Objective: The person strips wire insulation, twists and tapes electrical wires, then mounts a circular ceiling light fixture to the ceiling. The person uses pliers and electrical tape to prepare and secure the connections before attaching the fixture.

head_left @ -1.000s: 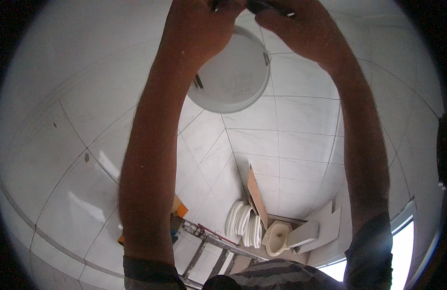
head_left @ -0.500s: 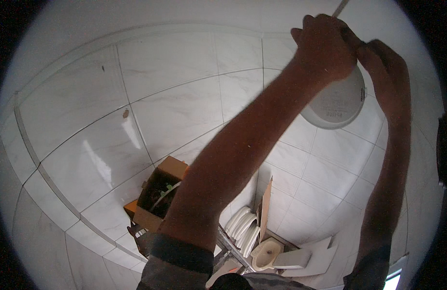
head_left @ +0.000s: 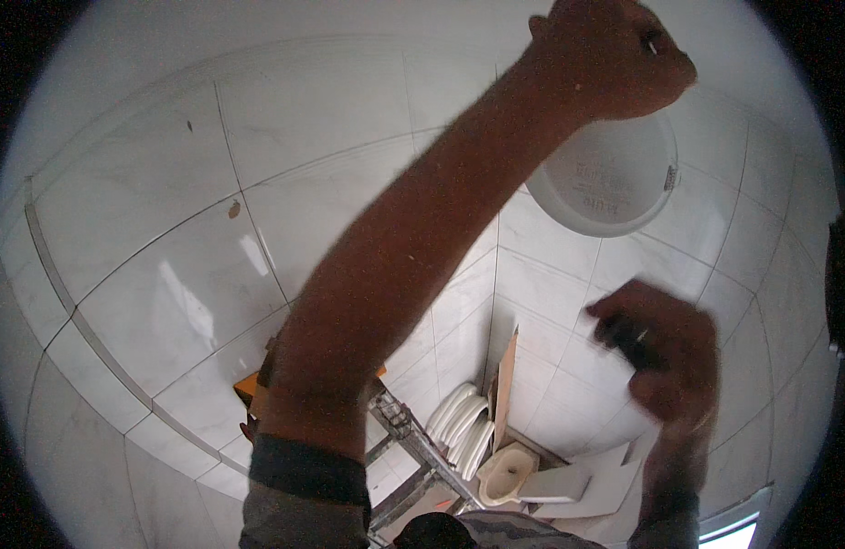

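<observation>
My left hand [head_left: 615,59] is raised high at the upper right, fingers closed; what they grip is hidden behind the knuckles. Just below it is a round whitish disc [head_left: 615,188] with faint print and a small dark label at its right edge. Part of the disc is covered by my left hand and forearm, so I cannot tell whether the hand touches it. Lower down, apart from the disc, my right hand [head_left: 683,357] is curled and blurred by motion. A small dark object [head_left: 628,339] with a glint shows between its fingers, its kind unclear.
White marbled wall tiles [head_left: 349,183] surround me. Below are a metal ladder [head_left: 400,416], a stack of curved white pieces [head_left: 459,425], a brown board [head_left: 505,384], a beige basin [head_left: 508,471] and white panels [head_left: 596,485]. An orange box [head_left: 245,389] is partly behind my left arm.
My right hand has left my left hand and dropped downward with the small dark object. The left hand has shifted slightly up, and the disc slightly left in view.
</observation>
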The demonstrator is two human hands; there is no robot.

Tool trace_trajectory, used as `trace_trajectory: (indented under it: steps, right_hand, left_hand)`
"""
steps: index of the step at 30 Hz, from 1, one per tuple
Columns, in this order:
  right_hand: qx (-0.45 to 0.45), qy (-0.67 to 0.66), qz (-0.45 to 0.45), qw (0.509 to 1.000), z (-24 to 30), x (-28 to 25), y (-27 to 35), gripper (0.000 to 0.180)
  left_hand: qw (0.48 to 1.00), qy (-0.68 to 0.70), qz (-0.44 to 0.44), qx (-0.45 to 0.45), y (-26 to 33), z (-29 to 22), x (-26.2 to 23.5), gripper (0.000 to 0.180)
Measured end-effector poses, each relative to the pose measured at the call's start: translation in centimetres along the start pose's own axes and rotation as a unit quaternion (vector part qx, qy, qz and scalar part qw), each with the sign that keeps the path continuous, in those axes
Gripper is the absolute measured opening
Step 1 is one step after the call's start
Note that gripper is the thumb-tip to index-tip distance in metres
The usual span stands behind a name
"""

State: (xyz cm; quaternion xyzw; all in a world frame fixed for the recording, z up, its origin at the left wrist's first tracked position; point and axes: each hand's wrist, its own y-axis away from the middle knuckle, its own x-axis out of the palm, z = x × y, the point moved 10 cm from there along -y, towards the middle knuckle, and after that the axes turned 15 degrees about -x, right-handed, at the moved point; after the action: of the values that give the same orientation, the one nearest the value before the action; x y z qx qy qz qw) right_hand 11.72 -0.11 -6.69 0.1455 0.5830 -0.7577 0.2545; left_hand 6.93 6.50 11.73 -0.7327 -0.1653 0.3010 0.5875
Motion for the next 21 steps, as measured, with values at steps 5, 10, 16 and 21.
trace_trajectory:
  steps: [5, 10, 16, 21]
  right_hand:
    - [0.072, -0.391, 0.135, 0.908, 0.4, 12.4, 6.6, 0.054]
    - [0.013, -0.496, 0.312, 0.810, 4.3, 18.4, 6.9, 0.040]
    - [-0.062, -0.424, 0.391, 0.815, 6.0, 19.9, 7.5, 0.032]
    - [-0.086, -0.352, 0.428, 0.828, 6.1, 20.5, 7.8, 0.028]
  left_hand:
    - [0.999, 0.002, 0.044, -0.008, -0.1, -1.0, 0.8, 0.028]
    - [0.997, -0.010, 0.071, -0.016, 0.6, -1.0, 2.4, 0.028]
    - [0.996, -0.030, 0.077, -0.016, 1.4, -0.7, 2.1, 0.027]
    - [0.996, -0.046, 0.075, -0.018, 2.1, -0.4, 2.1, 0.027]
